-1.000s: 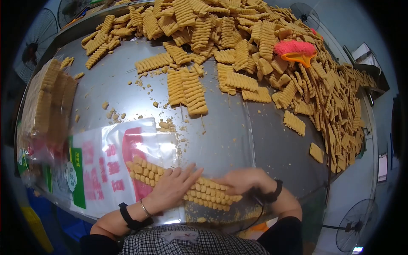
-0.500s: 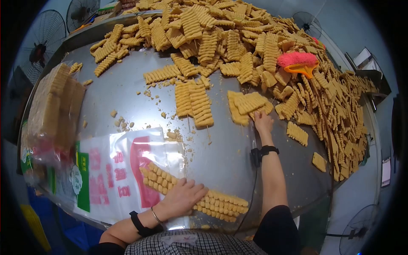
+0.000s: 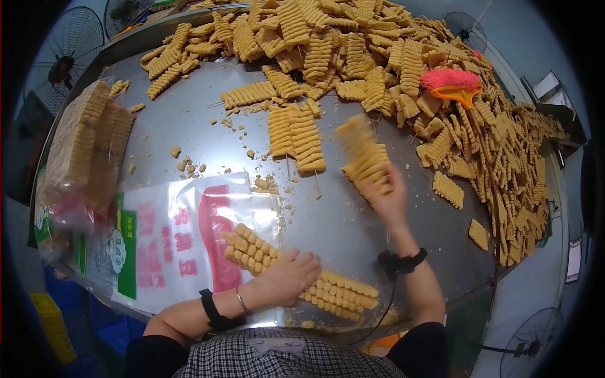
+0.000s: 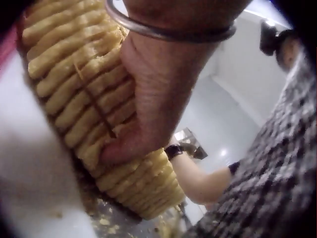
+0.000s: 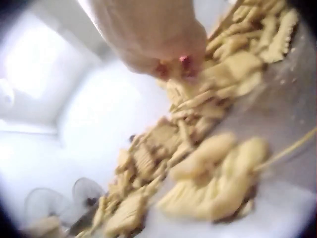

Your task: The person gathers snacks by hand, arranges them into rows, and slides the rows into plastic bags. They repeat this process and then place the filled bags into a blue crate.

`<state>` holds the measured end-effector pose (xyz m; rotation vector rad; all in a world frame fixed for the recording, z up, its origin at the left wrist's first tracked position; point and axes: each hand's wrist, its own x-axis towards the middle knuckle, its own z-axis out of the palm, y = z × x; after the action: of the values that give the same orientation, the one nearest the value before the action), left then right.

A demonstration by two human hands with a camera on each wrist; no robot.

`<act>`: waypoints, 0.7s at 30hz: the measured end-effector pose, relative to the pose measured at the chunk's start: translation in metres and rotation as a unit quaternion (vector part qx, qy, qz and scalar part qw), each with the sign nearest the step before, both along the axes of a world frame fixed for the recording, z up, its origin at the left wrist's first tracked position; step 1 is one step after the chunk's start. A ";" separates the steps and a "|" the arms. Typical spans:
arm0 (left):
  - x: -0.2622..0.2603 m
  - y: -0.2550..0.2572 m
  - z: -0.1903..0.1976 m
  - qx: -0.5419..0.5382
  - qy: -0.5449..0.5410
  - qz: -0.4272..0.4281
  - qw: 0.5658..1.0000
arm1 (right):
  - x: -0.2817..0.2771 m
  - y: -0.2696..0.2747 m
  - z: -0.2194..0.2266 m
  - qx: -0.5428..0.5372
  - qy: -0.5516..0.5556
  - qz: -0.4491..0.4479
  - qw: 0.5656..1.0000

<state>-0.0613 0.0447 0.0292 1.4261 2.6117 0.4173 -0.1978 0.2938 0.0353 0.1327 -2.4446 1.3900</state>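
My left hand [image 3: 287, 280] lies across a row of ridged yellow snack pieces [image 3: 340, 295] stacked on edge near the table's front. In the left wrist view its thumb presses the side of this stack [image 4: 64, 94], by a thin stick [image 4: 94, 101]. Farther forward, my right hand [image 3: 392, 200] pinches the near end of some ridged snack pieces [image 3: 365, 157], blurred by motion. The right wrist view has the fingertips bent inward, the held part mostly hidden. Left of these, two more ridged pieces [image 3: 295, 137] lie side by side with sticks poking out.
A large heap of snack pieces [image 3: 504, 164] lines the back and right. On it rests a pink-headed brush [image 3: 450, 80]. Printed plastic bags [image 3: 170, 233] lie flat at left, beside a filled bag [image 3: 82, 151]. Crumbs [image 3: 186, 165] dot the metal table.
My right hand left the front stack, reached forward to the loose pieces, and now moves some of them. The left hand stays on the stack.
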 end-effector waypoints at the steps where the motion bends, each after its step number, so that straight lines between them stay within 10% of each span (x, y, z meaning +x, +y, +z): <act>1: 0.002 0.002 -0.002 -0.015 0.012 -0.016 1.000 | 0.009 -0.015 -0.021 0.058 -0.003 0.099 0.993; 2: 0.000 0.002 0.001 -0.015 0.013 -0.014 1.000 | 0.028 -0.036 -0.011 0.039 -0.138 0.215 0.966; 4: -0.004 -0.001 0.014 -0.010 0.009 -0.087 0.996 | 0.033 -0.055 -0.038 0.048 -0.202 0.612 0.763; 5: 0.000 -0.001 0.027 0.005 -0.004 -0.072 0.997 | 0.024 -0.056 -0.039 0.048 -0.199 0.616 0.760; 7: 0.012 -0.001 0.011 -0.004 -0.023 -0.051 0.998 | -0.010 -0.063 -0.034 0.087 -0.326 0.710 0.619; 9: 0.013 -0.002 0.000 0.048 0.000 -0.038 0.998 | -0.049 -0.094 -0.001 0.342 -0.244 0.499 0.758; 11: 0.012 0.002 -0.001 0.040 -0.025 -0.028 0.999 | -0.075 -0.116 -0.007 0.376 0.099 0.302 0.870; 16: 0.012 0.003 0.001 0.036 -0.038 -0.003 0.999 | -0.150 -0.105 -0.057 0.501 0.122 0.268 0.814; 21: 0.017 0.002 -0.003 0.047 -0.043 -0.004 0.998 | -0.112 -0.076 -0.013 0.490 0.253 0.178 0.815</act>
<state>-0.0441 0.0465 0.0260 1.4127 2.5485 0.5942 -0.3102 0.2179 0.0218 1.0777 -2.4294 -0.0157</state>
